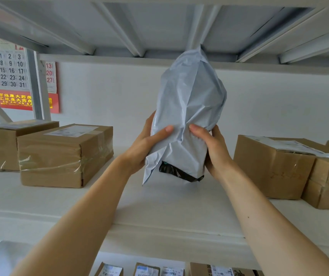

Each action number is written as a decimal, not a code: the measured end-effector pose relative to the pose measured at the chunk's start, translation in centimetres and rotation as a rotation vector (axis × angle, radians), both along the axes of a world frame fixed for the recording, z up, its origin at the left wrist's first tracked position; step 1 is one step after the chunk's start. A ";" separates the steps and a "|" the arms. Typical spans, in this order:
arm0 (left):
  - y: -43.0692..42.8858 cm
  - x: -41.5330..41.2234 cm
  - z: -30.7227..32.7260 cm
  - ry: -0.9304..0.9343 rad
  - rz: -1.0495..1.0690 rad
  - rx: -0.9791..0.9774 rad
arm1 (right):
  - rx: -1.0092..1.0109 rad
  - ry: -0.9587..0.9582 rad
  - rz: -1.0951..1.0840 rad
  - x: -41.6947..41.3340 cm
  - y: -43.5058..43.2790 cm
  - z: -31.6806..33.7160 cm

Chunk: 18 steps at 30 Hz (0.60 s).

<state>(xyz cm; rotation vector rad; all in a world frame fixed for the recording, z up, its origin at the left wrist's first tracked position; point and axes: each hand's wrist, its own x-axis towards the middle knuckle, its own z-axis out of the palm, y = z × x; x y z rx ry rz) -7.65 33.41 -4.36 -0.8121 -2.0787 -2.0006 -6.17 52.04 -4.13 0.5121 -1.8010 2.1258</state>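
Note:
A soft parcel in a pale grey plastic mailer bag [189, 100] stands upright in the air above the white shelf [159, 204], its top corner close to the shelf above. Black lining shows at its lower end. My left hand [145, 144] grips the bag's lower left side, thumb across the front. My right hand [211, 146] grips the lower right side, thumb pressed into the crumpled plastic. Both arms reach up from the bottom of the view.
Two taped cardboard boxes [64, 154] sit on the shelf at the left, and stacked boxes [275, 164] at the right. A wall calendar [10, 74] hangs behind the left upright. More labelled boxes [147, 269] stand on the shelf below.

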 end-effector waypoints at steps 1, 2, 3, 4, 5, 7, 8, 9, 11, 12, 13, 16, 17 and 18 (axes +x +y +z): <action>0.0 0.0 0.0 -0.011 -0.046 -0.006 | -0.007 -0.004 0.029 0.0 0.0 0.0; -0.1 0.0 0.0 -0.030 -0.080 -0.012 | 0.001 -0.009 0.048 0.0 -0.1 -0.1; -0.1 0.0 -0.1 -0.045 -0.104 -0.018 | 0.021 -0.013 0.055 -0.1 -0.1 -0.1; -0.1 0.0 -0.1 -0.054 -0.120 -0.022 | 0.047 -0.013 0.056 -0.1 -0.2 -0.2; 0.0 0.0 -0.1 -0.057 -0.129 -0.019 | 0.074 -0.009 0.052 -0.2 -0.2 -0.2; -0.1 -0.3 -0.2 -0.062 -0.122 0.000 | 0.099 0.000 0.025 -0.3 -0.3 -0.2; -0.1 -0.3 -0.2 -0.062 -0.115 0.012 | 0.098 0.002 0.014 -0.4 -0.3 -0.2; -0.1 -0.4 -0.2 -0.059 -0.105 0.024 | 0.093 0.004 0.001 -0.4 -0.3 -0.2; -0.1 -0.5 -0.3 -0.046 -0.086 0.033 | 0.076 0.011 -0.018 -0.5 -0.4 -0.2; 0.0 -0.5 -0.3 -0.040 -0.066 0.035 | 0.071 0.013 -0.024 -0.4 -0.4 -0.1; 0.0 -0.6 -0.2 -0.032 -0.038 0.037 | 0.067 0.015 -0.032 -0.3 -0.5 -0.1; -0.5 -0.8 0.0 -0.072 0.013 0.085 | 0.027 0.041 -0.076 -0.3 -0.4 0.1; -0.8 -1.1 0.0 -0.122 0.004 0.115 | 0.006 0.063 -0.107 -0.5 -0.2 0.1; -1.1 -1.2 -0.1 -0.155 0.015 0.160 | -0.007 0.087 -0.150 -0.5 -0.1 0.1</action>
